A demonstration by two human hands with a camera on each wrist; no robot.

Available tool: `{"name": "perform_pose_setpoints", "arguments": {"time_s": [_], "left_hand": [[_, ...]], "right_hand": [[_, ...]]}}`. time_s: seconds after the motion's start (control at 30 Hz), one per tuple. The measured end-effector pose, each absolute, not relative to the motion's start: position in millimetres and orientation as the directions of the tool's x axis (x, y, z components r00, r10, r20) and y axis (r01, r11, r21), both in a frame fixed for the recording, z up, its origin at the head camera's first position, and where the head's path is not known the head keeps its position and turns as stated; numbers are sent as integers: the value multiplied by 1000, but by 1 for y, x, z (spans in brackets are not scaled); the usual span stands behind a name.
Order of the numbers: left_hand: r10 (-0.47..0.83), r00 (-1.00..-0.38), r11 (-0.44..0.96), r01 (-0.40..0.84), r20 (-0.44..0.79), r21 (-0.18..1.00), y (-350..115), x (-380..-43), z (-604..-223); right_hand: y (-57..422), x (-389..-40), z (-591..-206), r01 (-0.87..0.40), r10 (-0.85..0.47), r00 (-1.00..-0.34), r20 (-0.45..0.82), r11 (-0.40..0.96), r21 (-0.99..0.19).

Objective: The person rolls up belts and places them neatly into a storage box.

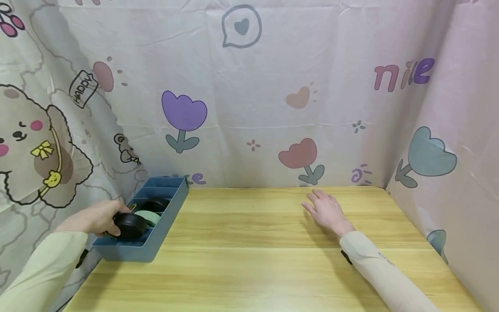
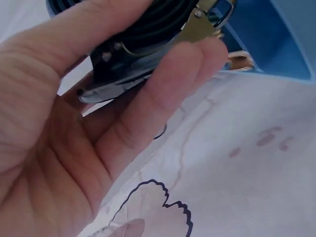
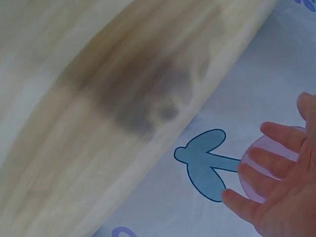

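In the head view my left hand (image 1: 103,219) is over the near end of a blue divided organizer box (image 1: 161,242) and grips a rolled black belt (image 1: 131,226). Thumb and fingers pinch the roll's edge in the left wrist view, where coiled black layers, rivets and a gold-coloured buckle (image 2: 200,28) show. A mint-green roll (image 1: 149,216) and another black roll (image 1: 154,204) sit in the compartments behind it. My right hand (image 1: 326,211), fingers spread and holding nothing, is over the far right part of the wooden table (image 1: 249,268).
A patterned cloth (image 1: 249,86) hangs behind the table and along both sides. The organizer stands at the table's left edge, next to the cloth. At its far end a compartment divider (image 1: 161,187) shows.
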State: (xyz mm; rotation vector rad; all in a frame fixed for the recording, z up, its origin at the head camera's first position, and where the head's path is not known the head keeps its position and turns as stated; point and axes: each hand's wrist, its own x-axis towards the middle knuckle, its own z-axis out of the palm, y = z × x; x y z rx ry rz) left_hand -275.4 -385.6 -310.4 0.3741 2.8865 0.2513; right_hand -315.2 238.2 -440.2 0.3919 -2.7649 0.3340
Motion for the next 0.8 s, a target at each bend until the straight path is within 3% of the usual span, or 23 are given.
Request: {"name": "perform_pose_setpoints", "arguments": {"time_s": [0.3, 0.57, 0.8], "left_hand": [[321, -928, 946, 325, -188, 7, -384, -281, -335], [263, -940, 965, 254, -218, 69, -388, -276, -350], [303, -937, 953, 292, -175, 85, -396, -280, -357]], "right_hand": [[233, -316, -446, -326, -228, -890, 394, 923, -203], [226, -315, -448, -340, -240, -903, 356, 906, -251], [227, -317, -451, -333, -244, -912, 329, 909, -250]]}}
